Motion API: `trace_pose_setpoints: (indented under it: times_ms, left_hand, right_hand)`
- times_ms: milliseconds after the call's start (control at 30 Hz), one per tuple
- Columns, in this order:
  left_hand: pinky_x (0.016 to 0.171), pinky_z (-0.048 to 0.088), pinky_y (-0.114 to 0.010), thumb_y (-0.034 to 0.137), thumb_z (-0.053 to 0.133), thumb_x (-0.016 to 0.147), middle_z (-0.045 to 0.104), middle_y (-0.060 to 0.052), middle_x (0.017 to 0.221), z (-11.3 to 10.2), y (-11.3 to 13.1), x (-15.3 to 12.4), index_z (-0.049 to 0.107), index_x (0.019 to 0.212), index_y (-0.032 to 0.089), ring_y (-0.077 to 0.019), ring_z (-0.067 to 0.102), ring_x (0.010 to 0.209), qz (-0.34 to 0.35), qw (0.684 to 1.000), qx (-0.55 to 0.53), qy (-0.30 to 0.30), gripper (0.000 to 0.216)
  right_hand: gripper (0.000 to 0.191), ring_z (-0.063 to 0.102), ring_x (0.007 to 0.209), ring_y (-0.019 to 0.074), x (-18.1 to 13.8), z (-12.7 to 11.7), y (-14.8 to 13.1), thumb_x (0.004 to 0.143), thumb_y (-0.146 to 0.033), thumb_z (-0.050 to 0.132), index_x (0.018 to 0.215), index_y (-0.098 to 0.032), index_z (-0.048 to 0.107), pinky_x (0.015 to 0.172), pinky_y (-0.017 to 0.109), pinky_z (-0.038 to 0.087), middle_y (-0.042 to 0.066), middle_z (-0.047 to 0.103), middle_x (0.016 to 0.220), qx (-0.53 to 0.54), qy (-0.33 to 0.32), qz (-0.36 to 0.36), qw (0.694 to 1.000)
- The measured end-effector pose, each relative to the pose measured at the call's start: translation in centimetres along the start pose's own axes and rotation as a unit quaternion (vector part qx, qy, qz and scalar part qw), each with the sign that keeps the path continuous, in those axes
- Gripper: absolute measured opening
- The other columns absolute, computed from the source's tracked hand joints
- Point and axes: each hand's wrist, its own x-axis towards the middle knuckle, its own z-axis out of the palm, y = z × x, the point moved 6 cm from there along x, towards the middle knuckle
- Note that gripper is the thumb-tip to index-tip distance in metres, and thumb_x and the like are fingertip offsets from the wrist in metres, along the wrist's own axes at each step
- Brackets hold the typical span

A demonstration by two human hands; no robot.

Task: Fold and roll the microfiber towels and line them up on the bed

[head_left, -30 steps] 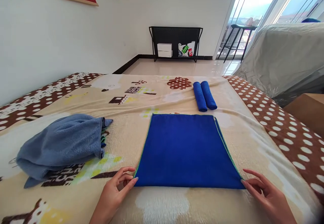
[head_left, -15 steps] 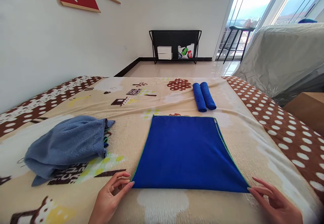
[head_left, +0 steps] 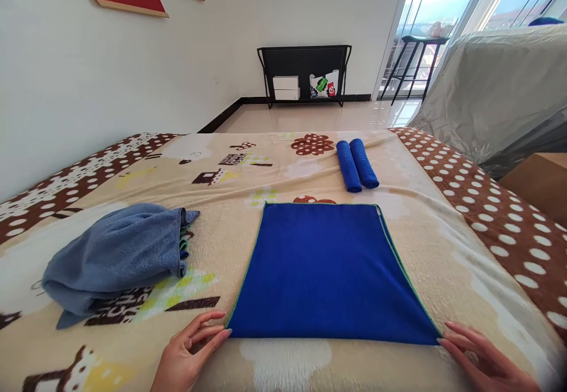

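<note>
A blue towel [head_left: 328, 271] with green edging lies flat before me, its near edge straight and its right side showing doubled layers. My left hand [head_left: 188, 353] pinches the near left corner between thumb and fingers. At the near right corner, my right hand [head_left: 485, 356] grips the cloth the same way. Beyond the towel, to the right, two rolled blue towels [head_left: 357, 165] lie side by side. Off to the left rests a crumpled grey-blue towel heap [head_left: 119, 256], with green and blue edges poking out at its right end.
Everything lies on a beige patterned blanket [head_left: 212, 203] with brown polka-dot borders. A black rack [head_left: 304, 61] holding white boxes stands by the far wall. At the right are a plastic-covered piece of furniture [head_left: 509, 85], a cardboard box [head_left: 538, 188] and a stool [head_left: 416, 64].
Both hands have drawn the towel's near edge slightly towards me, and the right hand has shifted a little outward. The view has tilted slightly; the rolls and the heap stay put.
</note>
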Motion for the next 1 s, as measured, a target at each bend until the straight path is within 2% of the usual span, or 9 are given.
trace_pose_setpoints:
  times_ms: [267,333,433,533,633,700,767,833,1000]
  left_hand:
    - [0.094,0.058,-0.039,0.061,0.075,0.068,0.078,-0.004,0.1,-0.5,-0.9,-0.4,0.076,0.092,0.026,-0.0275,0.075,0.092,0.04,0.998,0.033,0.018,0.042]
    - [0.098,0.054,-0.044,0.063,0.071,0.072,0.078,-0.003,0.096,-1.5,0.1,-1.1,0.074,0.091,0.027,-0.0294,0.072,0.097,0.049,0.994,0.062,0.074,0.041]
    - [0.099,0.05,-0.046,0.059,0.061,0.084,0.076,-0.003,0.089,-2.2,3.7,-2.2,0.07,0.096,0.027,-0.0292,0.067,0.102,0.062,0.973,0.088,0.202,0.035]
    - [0.096,0.05,-0.041,0.043,0.054,0.094,0.076,-0.003,0.096,2.3,10.3,-2.3,0.068,0.104,0.026,-0.025,0.066,0.103,0.181,0.96,0.107,0.183,0.024]
    - [0.103,0.048,-0.036,0.024,0.042,0.098,0.067,-0.005,0.131,10.9,16.2,-1.9,0.06,0.131,0.024,-0.0206,0.061,0.122,0.334,0.926,0.171,0.05,0.038]
    - [0.11,0.043,-0.038,0.012,0.036,0.095,0.049,-0.008,0.152,16.0,17.6,-1.5,0.043,0.149,0.018,-0.0209,0.046,0.139,0.363,0.9,0.243,0.005,0.054]
    - [0.115,0.038,-0.043,0.01,0.036,0.094,0.037,-0.01,0.159,19.1,17.4,-1.4,0.031,0.154,0.015,-0.0232,0.036,0.147,0.37,0.876,0.31,-0.014,0.061]
    - [0.117,0.034,-0.048,0.017,0.039,0.097,0.034,-0.009,0.16,19.9,16.2,-1.6,0.027,0.156,0.018,-0.0249,0.033,0.148,0.372,0.858,0.354,-0.021,0.061]
    - [0.119,0.027,-0.052,0.047,0.042,0.1,0.031,-0.004,0.162,14.4,10.9,-1.7,0.013,0.159,0.027,-0.0257,0.034,0.147,0.291,0.87,0.396,0.026,0.069]
  right_hand:
    - [0.046,0.072,0.09,0.0196,-0.2,0.3,0.1,0.08,-0.065,0.062,0.104,-0.029,0.075,0.074,0.026,0.06,-0.001,0.076,0.1,-0.068,-0.058,-0.069,0.994]
    - [0.041,0.072,0.087,0.0197,0.1,-0.1,-0.6,0.083,-0.062,0.059,0.104,-0.03,0.075,0.073,0.03,0.059,-0.001,0.075,0.103,-0.092,-0.046,-0.1,0.99]
    - [0.034,0.07,0.091,0.0224,0.8,-1.0,-4.2,0.089,-0.056,0.058,0.106,-0.03,0.072,0.077,0.035,0.054,0.001,0.073,0.106,-0.14,0.057,-0.117,0.982]
    - [0.028,0.067,0.102,0.0237,1.3,1.9,-11.2,0.095,-0.042,0.055,0.115,-0.028,0.068,0.089,0.038,0.05,0.003,0.071,0.113,-0.125,0.058,-0.169,0.976]
    - [0.037,0.059,0.123,0.0228,0.5,8.8,-18.6,0.098,-0.028,0.047,0.133,-0.024,0.058,0.104,0.039,0.045,0.005,0.063,0.133,-0.106,-0.042,-0.284,0.952]
    - [0.05,0.046,0.138,0.0227,-0.7,13.4,-21.3,0.098,-0.021,0.04,0.148,-0.02,0.043,0.109,0.04,0.041,0.006,0.047,0.151,-0.15,-0.095,-0.329,0.927]
    - [0.061,0.038,0.144,0.0215,-1.9,16.6,-21.8,0.096,-0.015,0.035,0.156,-0.018,0.028,0.113,0.04,0.038,0.006,0.037,0.157,-0.195,-0.123,-0.357,0.905]
    - [0.065,0.034,0.146,0.021,-2.7,17.6,-20.7,0.096,-0.017,0.036,0.159,-0.019,0.019,0.116,0.041,0.033,0.005,0.034,0.159,-0.23,-0.132,-0.367,0.892]
    - [0.071,0.033,0.146,0.024,-2.3,13.3,-14.6,0.099,-0.053,0.04,0.159,-0.023,0.018,0.118,0.045,0.028,0.006,0.028,0.161,-0.298,-0.108,-0.293,0.902]
